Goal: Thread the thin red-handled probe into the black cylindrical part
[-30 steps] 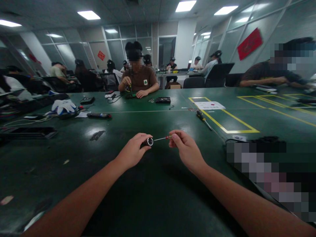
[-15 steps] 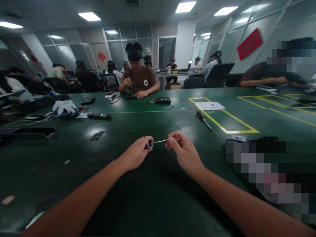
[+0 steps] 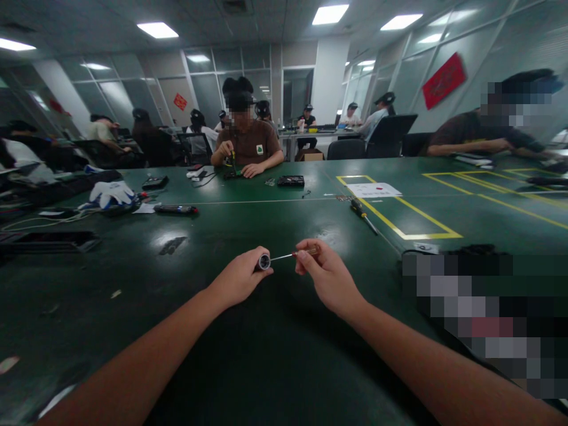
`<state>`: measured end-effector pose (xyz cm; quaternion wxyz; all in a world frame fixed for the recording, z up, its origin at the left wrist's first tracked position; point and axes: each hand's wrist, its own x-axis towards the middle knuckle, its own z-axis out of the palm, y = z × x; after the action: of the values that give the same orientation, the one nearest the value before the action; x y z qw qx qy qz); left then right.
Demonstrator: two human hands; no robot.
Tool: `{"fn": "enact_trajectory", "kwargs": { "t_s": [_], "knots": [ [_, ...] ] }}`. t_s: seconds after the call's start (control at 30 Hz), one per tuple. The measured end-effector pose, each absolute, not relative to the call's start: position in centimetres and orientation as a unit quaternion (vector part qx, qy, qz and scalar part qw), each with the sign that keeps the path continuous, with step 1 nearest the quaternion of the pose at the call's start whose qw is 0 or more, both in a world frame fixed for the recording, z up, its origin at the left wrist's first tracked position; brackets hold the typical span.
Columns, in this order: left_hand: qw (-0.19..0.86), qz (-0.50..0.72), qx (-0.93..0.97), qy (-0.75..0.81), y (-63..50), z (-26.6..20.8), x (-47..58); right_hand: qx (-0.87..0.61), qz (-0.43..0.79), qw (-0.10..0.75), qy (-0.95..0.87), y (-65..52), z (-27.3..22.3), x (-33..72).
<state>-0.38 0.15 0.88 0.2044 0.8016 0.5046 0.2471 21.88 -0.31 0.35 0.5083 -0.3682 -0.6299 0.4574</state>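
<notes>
My left hand (image 3: 239, 277) is closed around a dark cylinder with a silver-rimmed round end (image 3: 264, 262); that end faces me and to the right, and the fist hides most of the body. A small screwdriver (image 3: 314, 250) with a reddish, see-through handle is pinched in the fingers of my right hand (image 3: 332, 277). Its thin metal shaft points left, the tip right by the cylinder's rim. Whether the tip touches the rim I cannot tell. Both hands are above the green tabletop (image 3: 222, 231).
Beyond my right hand lies a yellow-and-black screwdriver (image 3: 364, 217) beside yellow tape (image 3: 426, 236) and a white sheet (image 3: 374, 190). White gloves (image 3: 112, 193) and a dark pen-like tool (image 3: 176, 210) lie at left. Across the table a person (image 3: 247, 142) works on a small green part.
The screwdriver in my right hand has turned slightly, with more of its handle showing. The cylinder's end has tilted a little, and the whole view has shifted slightly.
</notes>
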Motion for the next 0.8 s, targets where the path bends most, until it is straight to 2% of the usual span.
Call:
{"fn": "enact_trajectory", "kwargs": {
  "t_s": [0.37, 0.8],
  "knots": [
    [0.215, 0.225, 0.795, 0.521, -0.38, 1.01, -0.19, -0.405, 0.413, 0.533, -0.617, -0.51, 0.5, 21.64],
    [0.242, 0.234, 0.773, 0.537, -0.42, 0.88, -0.3, -0.419, 0.429, 0.507, -0.619, -0.51, 0.73, 21.79]
  ]
}}
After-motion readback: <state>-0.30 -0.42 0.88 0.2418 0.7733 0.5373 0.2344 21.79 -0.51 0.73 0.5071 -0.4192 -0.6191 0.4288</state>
